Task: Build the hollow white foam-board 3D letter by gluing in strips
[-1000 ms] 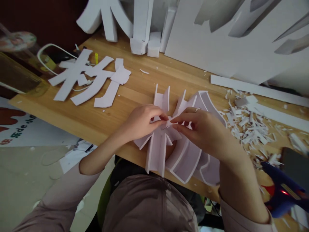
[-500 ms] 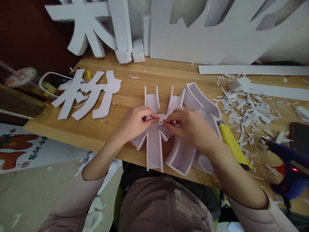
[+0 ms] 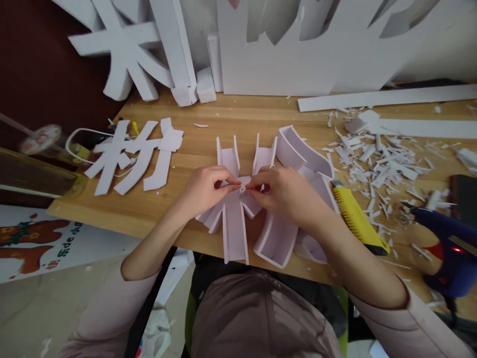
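Note:
A white foam character with raised side walls (image 3: 234, 228) lies open side up near the table's front edge. Over its centre, my left hand (image 3: 208, 189) is pinched, thumb against index finger, at a small white piece (image 3: 243, 187). My right hand (image 3: 281, 191), with a ring on one finger, pinches at the same spot from the right. The fingertips of both hands nearly meet there and hide most of the piece. Beneath and beside my right hand are the curved walled parts (image 3: 303, 154) of the foam form.
Flat white cutouts (image 3: 130, 154) lie on the wooden table (image 3: 194, 149) at the left. A yellow cutter (image 3: 357, 216), white scraps (image 3: 387, 159) and a blue glue gun (image 3: 443, 243) with a red light are at the right. Large foam characters (image 3: 130, 49) stand behind.
The view has shifted and tilted slightly. Both hands keep their pinch at the centre of the foam form, with little visible movement relative to it.

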A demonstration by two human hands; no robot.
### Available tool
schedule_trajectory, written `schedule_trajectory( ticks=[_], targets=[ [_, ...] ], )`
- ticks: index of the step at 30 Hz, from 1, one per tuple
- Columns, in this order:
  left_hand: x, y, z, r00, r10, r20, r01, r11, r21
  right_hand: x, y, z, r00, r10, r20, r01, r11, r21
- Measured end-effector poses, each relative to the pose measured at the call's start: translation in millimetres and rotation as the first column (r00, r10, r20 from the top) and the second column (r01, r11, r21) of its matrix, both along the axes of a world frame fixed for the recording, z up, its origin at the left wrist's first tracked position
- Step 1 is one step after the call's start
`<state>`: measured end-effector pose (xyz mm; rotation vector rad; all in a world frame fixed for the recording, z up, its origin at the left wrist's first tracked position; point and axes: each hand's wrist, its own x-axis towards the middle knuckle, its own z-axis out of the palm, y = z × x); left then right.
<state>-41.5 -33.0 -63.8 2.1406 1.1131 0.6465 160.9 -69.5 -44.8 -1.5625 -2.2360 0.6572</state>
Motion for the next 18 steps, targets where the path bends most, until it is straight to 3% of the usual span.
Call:
schedule_trajectory(
  ticks=[10,18],
  targets=[
    [1.2,-0.4,3.3,1.000,-0.008,-0.022,0.008,1.000,0.009,2.3,-0.5,-4.0,0.994,-0.013,-0.109,0.011,1.000,-0.015],
    [2.5,-2.2,7.7,0.998,-0.001,-0.070,0.002,1.000,0.020,2.7,-0.2,-3.8,0.995,-0.014,-0.103,0.012,1.000,-0.018]
  ],
)
